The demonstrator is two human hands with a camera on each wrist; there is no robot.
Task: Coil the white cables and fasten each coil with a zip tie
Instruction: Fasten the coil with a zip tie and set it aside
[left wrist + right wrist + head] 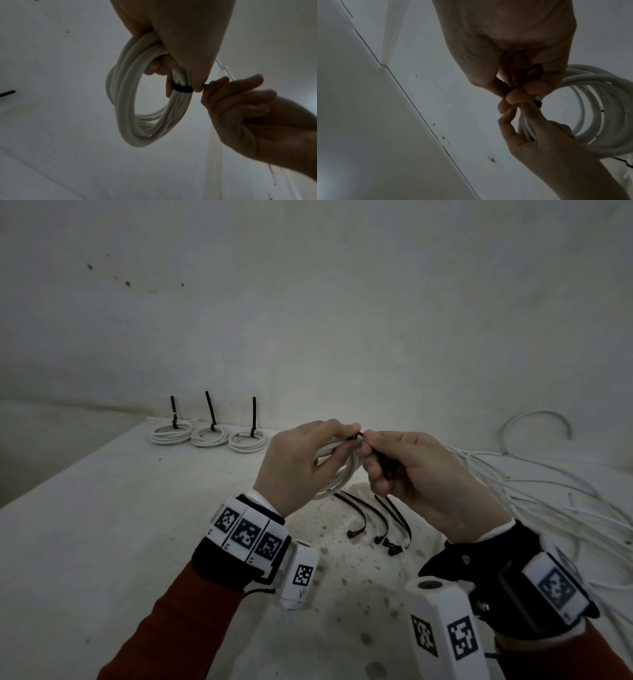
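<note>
My left hand (305, 463) grips a white cable coil (123, 108) and holds it above the table; the same coil (599, 108) shows in the right wrist view. A black zip tie (182, 89) is wrapped round the coil's strands. My right hand (404, 470) pinches the zip tie (356, 436) between thumb and forefinger, right against the left fingertips. Its fingers (221, 86) are curled over the tie's tail. In the right wrist view only a small black piece of the tie (538, 103) shows.
Three tied coils (209, 436) with upright black tie tails stand at the table's far left. Loose black zip ties (376, 522) lie under my hands. A tangle of loose white cables (548, 494) spreads over the table's right side. A wall stands behind.
</note>
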